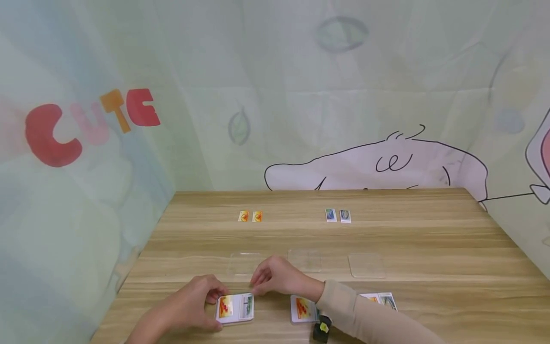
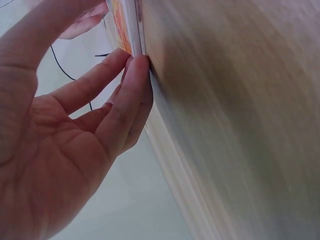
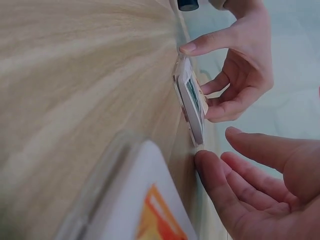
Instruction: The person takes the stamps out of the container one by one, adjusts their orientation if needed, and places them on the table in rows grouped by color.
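Note:
In the head view my left hand [image 1: 192,302] holds a white rounded-square piece in clear plastic [image 1: 235,309] by its left side, thumb at the near corner and fingers at the far one. Two small pictures lie on its white face, one orange and one greenish. My right hand [image 1: 280,277] hovers by the piece's far right corner. In the right wrist view the right hand [image 3: 260,185] has its thumb and fingers apart; a fingertip is close to the piece's edge, and whether it touches is unclear. The left wrist view shows the left fingertips [image 2: 135,67] against the piece's edge.
A second white square [image 1: 301,309] and a third [image 1: 382,300] lie to the right, partly behind the right arm. Three clear square plates [image 1: 366,266] lie beyond the hands. Two orange pictures [image 1: 257,216] and two bluish ones [image 1: 330,215] sit farther back.

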`<control>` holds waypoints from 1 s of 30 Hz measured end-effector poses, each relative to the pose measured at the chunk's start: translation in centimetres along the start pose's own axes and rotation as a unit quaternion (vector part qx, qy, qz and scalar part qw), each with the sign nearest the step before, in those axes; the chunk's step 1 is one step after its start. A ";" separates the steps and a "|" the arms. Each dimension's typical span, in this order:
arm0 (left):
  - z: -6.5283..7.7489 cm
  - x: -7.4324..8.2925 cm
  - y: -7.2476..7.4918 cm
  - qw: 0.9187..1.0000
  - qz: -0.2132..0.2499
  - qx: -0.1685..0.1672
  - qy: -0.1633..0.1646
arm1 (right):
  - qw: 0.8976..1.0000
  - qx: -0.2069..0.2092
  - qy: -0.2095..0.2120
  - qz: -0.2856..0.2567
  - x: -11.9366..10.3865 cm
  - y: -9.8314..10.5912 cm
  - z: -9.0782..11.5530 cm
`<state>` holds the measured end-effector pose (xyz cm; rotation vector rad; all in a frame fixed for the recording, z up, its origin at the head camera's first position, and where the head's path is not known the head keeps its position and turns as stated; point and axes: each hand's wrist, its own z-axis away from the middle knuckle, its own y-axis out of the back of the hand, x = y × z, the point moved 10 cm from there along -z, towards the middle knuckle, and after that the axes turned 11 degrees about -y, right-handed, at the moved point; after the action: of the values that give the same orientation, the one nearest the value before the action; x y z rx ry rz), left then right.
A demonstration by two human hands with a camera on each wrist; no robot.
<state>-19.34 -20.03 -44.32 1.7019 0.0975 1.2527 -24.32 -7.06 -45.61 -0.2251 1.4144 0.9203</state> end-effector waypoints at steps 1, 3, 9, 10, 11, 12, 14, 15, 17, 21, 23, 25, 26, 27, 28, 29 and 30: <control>0.0 0.0 0.0 1.000 -0.001 0.001 -0.001 | 1.000 -0.001 -0.001 -0.003 0.0 -0.1 0.0; -0.1 0.0 0.0 1.000 -0.003 0.001 -0.001 | 1.000 -0.002 0.000 -0.004 -0.1 -0.2 0.0; -0.1 -0.1 0.0 1.000 -0.003 -0.001 0.000 | 1.000 -0.002 -0.005 -0.008 -0.1 -0.6 -0.3; -0.1 -0.1 0.0 1.000 -0.002 -0.001 0.000 | 1.000 -0.002 -0.006 -0.009 0.0 -0.6 -0.3; -0.1 -0.1 0.0 1.000 0.000 -0.001 0.000 | 1.000 -0.002 -0.008 -0.010 0.0 -0.6 -0.3; -0.1 -0.1 0.0 1.000 0.001 -0.001 0.000 | 1.000 -0.001 -0.008 -0.010 0.0 -0.7 -0.4; -0.1 -0.1 0.0 1.000 0.004 0.001 -0.001 | 1.000 0.001 -0.012 -0.012 0.1 -0.7 -0.4; -0.1 -0.1 0.0 1.000 0.004 0.001 0.000 | 1.000 0.002 -0.013 -0.014 0.1 -0.7 -0.4; 0.0 -0.1 0.0 1.000 0.005 0.003 0.001 | 1.000 0.005 -0.015 -0.014 0.1 -0.8 -0.5; 0.0 -0.1 0.0 1.000 0.009 0.003 0.000 | 1.000 0.016 -0.014 0.005 0.1 -1.1 -0.5; 0.0 -0.1 -0.1 1.000 0.011 0.001 0.002 | 1.000 0.021 -0.017 0.014 0.2 -1.3 -0.6; 0.0 -0.2 -0.1 1.000 0.010 0.000 0.004 | 0.999 0.026 -0.021 0.016 0.3 -1.3 -0.6; 0.0 -0.2 -0.1 1.000 0.009 0.000 0.006 | 0.999 0.027 -0.022 0.017 0.4 -1.3 -0.6; 0.0 -0.2 0.0 1.000 0.008 0.001 0.005 | 0.999 0.029 -0.023 0.018 0.3 -1.3 -0.7; 0.0 -0.2 0.0 1.000 0.007 0.001 0.005 | 0.999 0.030 -0.024 0.019 0.3 -1.3 -0.7; 0.0 -0.1 0.0 1.000 0.007 0.002 0.003 | 0.999 0.031 -0.022 0.022 0.2 -1.3 -0.7; 0.0 -0.1 0.1 1.000 0.005 0.002 0.003 | 0.999 0.032 -0.022 0.026 0.2 -1.3 -0.7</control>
<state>-19.43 -20.10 -44.34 1.7053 0.0948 1.2654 -24.00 -8.29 -46.44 -0.1197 1.4116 0.9159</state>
